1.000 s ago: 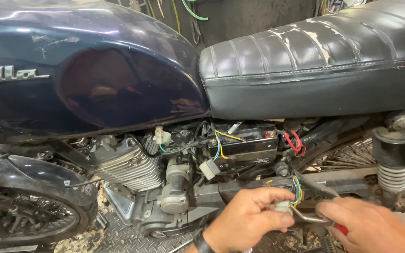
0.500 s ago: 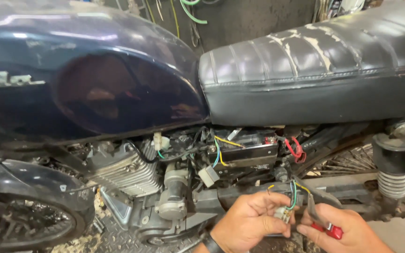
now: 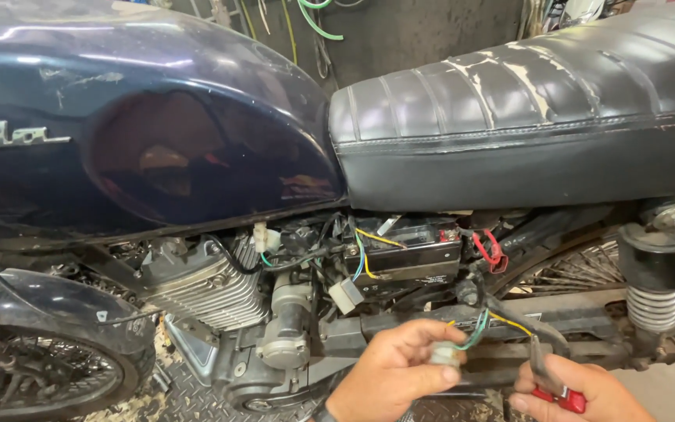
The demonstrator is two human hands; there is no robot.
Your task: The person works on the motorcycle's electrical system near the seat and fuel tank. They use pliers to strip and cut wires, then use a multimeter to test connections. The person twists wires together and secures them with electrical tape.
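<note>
My left hand [image 3: 396,373] pinches a small white wiring connector [image 3: 444,354] low beside the motorcycle's frame. Green, yellow and blue wires [image 3: 480,328] run from the connector up toward the frame. My right hand [image 3: 583,395] grips pliers with red handles [image 3: 558,391]; their dark jaws [image 3: 539,355] point up, just right of the wires. Above the hands sits the black battery box [image 3: 408,254] with red cables [image 3: 490,250] at its right end.
A dark blue fuel tank [image 3: 142,117] fills the upper left and a cracked black seat [image 3: 525,125] the upper right. Below are the finned engine cylinder [image 3: 208,285], a rear shock spring [image 3: 656,289], a dark fender and spoked wheel [image 3: 33,359], and a checker-plate floor.
The view has shifted a little. My left hand still holds the connector; my right hand has drawn slightly away from it, and the pliers' jaws now stand upright beside the wires.
</note>
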